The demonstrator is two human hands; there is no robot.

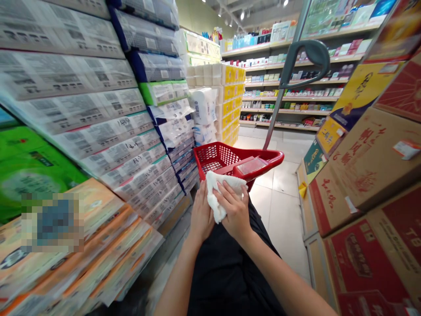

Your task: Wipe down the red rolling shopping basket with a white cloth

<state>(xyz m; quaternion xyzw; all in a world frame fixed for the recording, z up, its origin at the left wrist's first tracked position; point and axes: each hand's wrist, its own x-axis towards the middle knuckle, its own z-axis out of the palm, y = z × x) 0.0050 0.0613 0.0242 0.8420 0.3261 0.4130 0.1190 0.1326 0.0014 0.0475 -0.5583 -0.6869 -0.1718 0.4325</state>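
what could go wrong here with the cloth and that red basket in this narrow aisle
1. The white cloth is bunched between the left hand and right hand above the floor, just short of the red basket; a loose grip might drop it on the tiles.
2. The basket's grey handle stands tall in a tight aisle; a nudge might swing it into the tilted cartons or the stacked tissue packs.

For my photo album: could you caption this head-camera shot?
Both hands, left and right, hold a white cloth beside a red shopping basket in a store aisle.
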